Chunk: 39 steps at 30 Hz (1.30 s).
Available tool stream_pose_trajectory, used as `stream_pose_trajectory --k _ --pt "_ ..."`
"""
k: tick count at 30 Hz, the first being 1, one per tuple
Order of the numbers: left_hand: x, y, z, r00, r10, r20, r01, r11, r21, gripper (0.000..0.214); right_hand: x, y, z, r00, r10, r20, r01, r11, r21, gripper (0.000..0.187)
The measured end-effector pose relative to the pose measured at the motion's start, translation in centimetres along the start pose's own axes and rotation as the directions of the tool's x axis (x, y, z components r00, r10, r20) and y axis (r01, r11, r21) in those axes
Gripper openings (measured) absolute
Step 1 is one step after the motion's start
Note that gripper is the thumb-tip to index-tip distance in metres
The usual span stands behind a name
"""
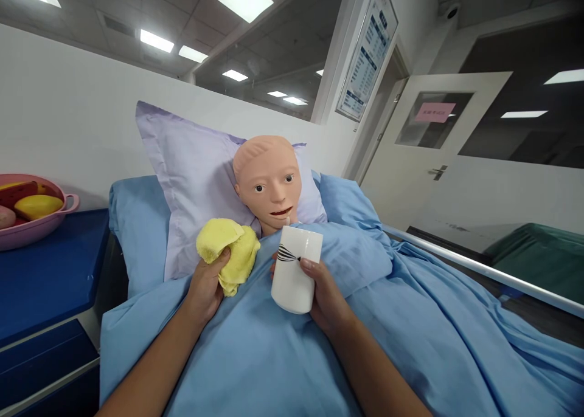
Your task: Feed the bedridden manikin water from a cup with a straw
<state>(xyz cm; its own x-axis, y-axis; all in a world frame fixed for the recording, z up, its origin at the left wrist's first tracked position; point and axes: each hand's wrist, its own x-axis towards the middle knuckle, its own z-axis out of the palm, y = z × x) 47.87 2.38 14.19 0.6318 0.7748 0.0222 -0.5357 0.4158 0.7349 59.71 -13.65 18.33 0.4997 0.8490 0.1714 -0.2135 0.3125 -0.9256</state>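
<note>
A training manikin (pixel 267 180) lies in a bed, its head on a lilac pillow (pixel 191 180), covered to the neck by a blue blanket (pixel 283 350). My left hand (pixel 206 289) is closed around a bunched yellow cloth (pixel 230 250), held just left of the manikin's chin. My right hand (pixel 322 298) grips a white cup (pixel 294 271) with a dark stripe mark, held upright below the manikin's mouth. A thin straw tip shows at the cup's rim near the chin.
A blue bedside cabinet (pixel 45 271) stands at the left, carrying a pink bowl (pixel 27 231) of fruit. A metal bed rail (pixel 479 268) runs along the right side. Behind it are a green-covered surface (pixel 542 253) and a white door (pixel 424 155).
</note>
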Motion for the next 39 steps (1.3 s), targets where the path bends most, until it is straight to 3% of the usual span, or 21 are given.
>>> stream_pose_trajectory --k 9,21,31,39 --pt "-0.02 -0.04 -0.11 0.999 0.019 0.028 -0.019 1.000 0.007 0.053 0.17 -0.04 -0.05 0.999 -0.009 -0.037 0.012 0.995 0.096 0.045" --pt "-0.23 -0.12 -0.09 1.000 0.019 0.012 -0.019 1.000 0.008 0.054 0.05 0.26 0.13 0.997 -0.042 0.058 0.045 0.998 -0.048 0.045" --pt "-0.05 -0.29 -0.20 1.000 0.011 0.003 -0.011 1.000 0.016 0.051 -0.01 0.20 0.00 0.999 -0.024 -0.029 0.026 0.996 0.085 0.047" --pt "-0.32 -0.13 0.18 1.000 0.006 -0.018 -0.006 1.000 0.015 0.051 -0.05 0.28 0.23 0.998 -0.029 0.050 0.030 0.999 -0.020 0.043"
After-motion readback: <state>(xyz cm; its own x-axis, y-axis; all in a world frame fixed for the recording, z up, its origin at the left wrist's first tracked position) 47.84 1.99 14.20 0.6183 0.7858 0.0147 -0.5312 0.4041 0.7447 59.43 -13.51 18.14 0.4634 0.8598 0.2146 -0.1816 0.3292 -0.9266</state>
